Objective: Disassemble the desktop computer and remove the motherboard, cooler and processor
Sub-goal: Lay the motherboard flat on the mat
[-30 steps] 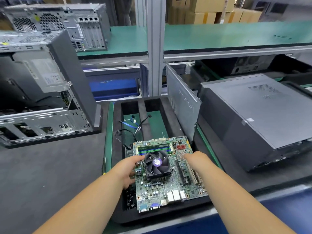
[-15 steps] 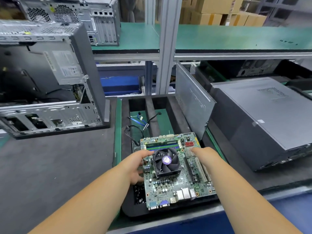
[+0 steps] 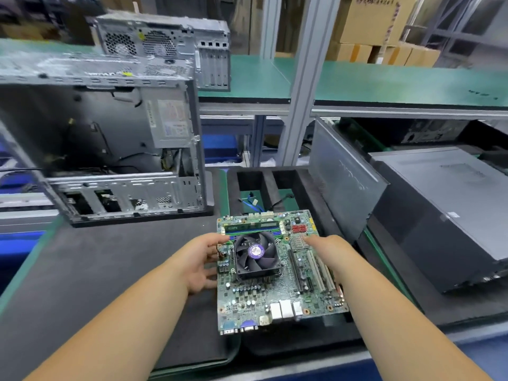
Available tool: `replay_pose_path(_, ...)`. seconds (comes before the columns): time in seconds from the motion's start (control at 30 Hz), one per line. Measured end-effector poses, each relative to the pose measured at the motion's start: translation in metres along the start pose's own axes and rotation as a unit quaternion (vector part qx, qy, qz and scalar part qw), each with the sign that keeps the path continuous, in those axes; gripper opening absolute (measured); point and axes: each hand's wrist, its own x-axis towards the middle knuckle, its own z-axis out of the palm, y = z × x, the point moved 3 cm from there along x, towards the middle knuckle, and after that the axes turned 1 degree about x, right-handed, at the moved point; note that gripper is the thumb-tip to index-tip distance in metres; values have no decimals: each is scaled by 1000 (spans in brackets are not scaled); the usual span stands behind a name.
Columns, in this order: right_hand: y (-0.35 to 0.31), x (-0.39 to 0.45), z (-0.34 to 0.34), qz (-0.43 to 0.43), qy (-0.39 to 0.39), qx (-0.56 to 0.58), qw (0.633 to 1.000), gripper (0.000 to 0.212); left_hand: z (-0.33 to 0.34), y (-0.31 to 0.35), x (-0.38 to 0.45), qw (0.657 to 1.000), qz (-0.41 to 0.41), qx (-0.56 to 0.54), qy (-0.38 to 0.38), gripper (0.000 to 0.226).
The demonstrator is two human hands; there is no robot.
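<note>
While motherboard (image 3: 277, 273) sits between hands, left hand (image 3: 202, 261) and right hand (image 3: 328, 250) grip opposite edges.

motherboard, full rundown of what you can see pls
The motherboard is a green board, out of the case, roughly flat over the black foam tray. A black fan cooler on a finned heatsink sits mid-board; a RAM stick at the far edge, red connectors, expansion slots on the right, rear ports nearest the camera. Left hand grips its left edge, right hand its right side.
</note>
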Motion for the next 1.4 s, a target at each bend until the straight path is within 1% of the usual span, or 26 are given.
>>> replay_pose_path(0.13, -31, -18, 52, -31, -43, 6, 999, 80, -64, 15, -20, 999, 19, -3, 45, 48)
replay_pose_path(0.27, -57, -39, 113, -47, -94, -19, 994, 73, -126, 19, -41, 996, 22, -6, 89, 42)
replay_pose_path(0.43, -83, -59, 183, -66, -141, -42, 987, 74, -194, 17, -58, 989, 26, -21, 143, 32)
replay_pose_path(0.57, -95, -69, 224, -68, -161, -78, 982, 72, -232, 11, -59, 986, 22, -35, 163, 33)
replay_pose_path(0.67, -99, -71, 245, -65, -170, -88, 979, 71, -251, 5, -54, 984, 16, -45, 170, 38)
replay_pose_path(0.77, -99, -71, 257, -57, -172, -98, 979, 68, -258, 4, -48, 985, 14, -62, 159, 40)
replay_pose_path(0.87, -97, -69, 262, -54, -167, -113, 978, 63, -262, 4, -38, 985, 8, -61, 161, 53)
replay_pose_path(0.93, -96, -68, 263, -56, -157, -136, 977, 60, -265, 3, -33, 984, 3, -51, 169, 59)
replay_pose_path(1.03, -98, -68, 262, -63, -138, -184, 971, 57, -266, 5, -27, 983, 1, -44, 176, 61)
replay_pose_path(1.1, -99, -66, 263, -73, -141, -232, 960, 50, -270, 7, -23, 982, 1, -30, 185, 63)
replay_pose_path(1.17, -102, -65, 263, -86, -140, -279, 946, 36, -274, 8, -19, 981, 4, -10, 191, 63)
replay_pose_path(1.2, -103, -64, 262, -91, -130, -294, 943, 27, -275, 9, -17, 981, 9, 10, 193, 61)
replay_pose_path(1.23, -104, -62, 261, -94, -115, -307, 940, 23, -277, 10, -16, 980, 15, 34, 197, 59)
replay_pose_path(1.27, -107, -62, 259, -98, -102, -324, 935, 22, -279, 12, -14, 978, 23, 54, 202, 58)
replay_pose_path(1.37, -114, -62, 257, -123, -93, -405, 901, 20, -288, 18, -14, 974, 40, 73, 212, 67)
replay_pose_path(1.4, -117, -62, 256, -135, -78, -411, 898, 19, -292, 21, -14, 970, 52, 75, 227, 67)
